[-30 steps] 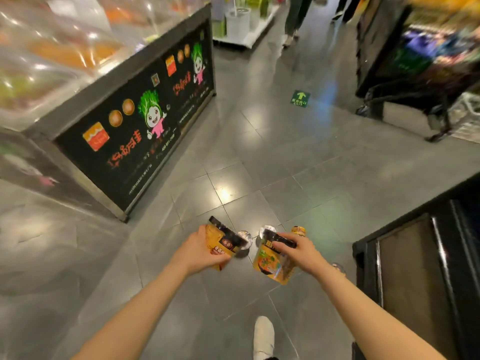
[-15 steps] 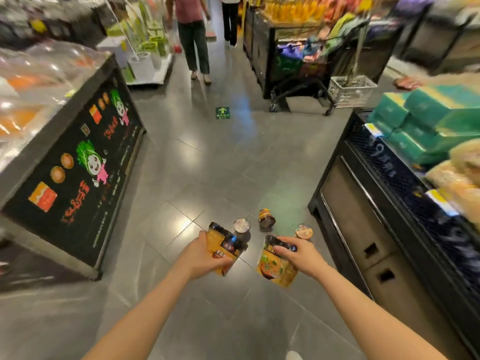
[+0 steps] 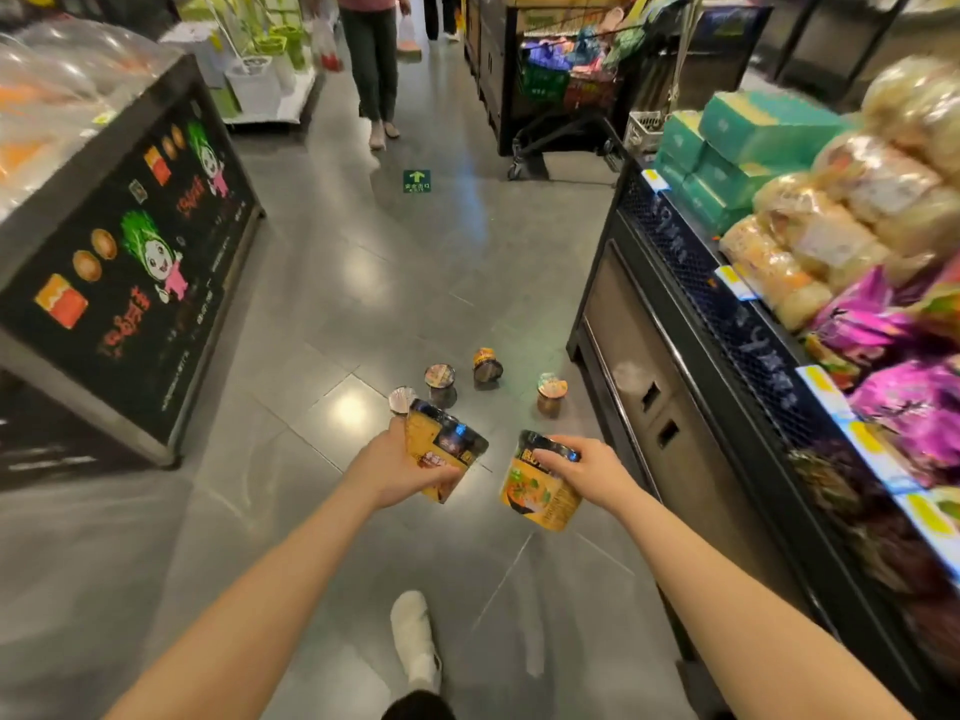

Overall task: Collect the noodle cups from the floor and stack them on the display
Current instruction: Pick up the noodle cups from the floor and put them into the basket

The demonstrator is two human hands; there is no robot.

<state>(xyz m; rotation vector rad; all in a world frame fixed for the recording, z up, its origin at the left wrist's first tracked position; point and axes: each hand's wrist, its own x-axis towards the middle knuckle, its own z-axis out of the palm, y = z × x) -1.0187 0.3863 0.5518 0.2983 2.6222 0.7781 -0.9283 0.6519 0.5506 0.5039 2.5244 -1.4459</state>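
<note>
My left hand (image 3: 395, 467) grips a yellow noodle cup (image 3: 444, 459) with a black rim, tilted to the right. In my right hand (image 3: 587, 467) is a second yellow-orange noodle cup (image 3: 540, 498), held by its dark lid. Both cups hang above the grey tiled floor. Beyond them several more noodle cups stand on the floor: one (image 3: 401, 399) just behind my left cup, one (image 3: 441, 383), one lying on its side (image 3: 487, 365), and one (image 3: 551, 393) close to the display. The dark display (image 3: 727, 324) runs along my right.
The display on the right carries purple bags (image 3: 883, 319), bread packs (image 3: 841, 220) and green boxes (image 3: 737, 148). A black counter (image 3: 130, 262) stands on the left. A person (image 3: 371, 59) walks ahead in the aisle, beside a loaded cart (image 3: 566, 80). My white shoe (image 3: 415, 636) is below.
My view has risen and swung right, bringing the display shelf and more floor cups into sight. Both hands still hold their cups, now higher above the floor.
</note>
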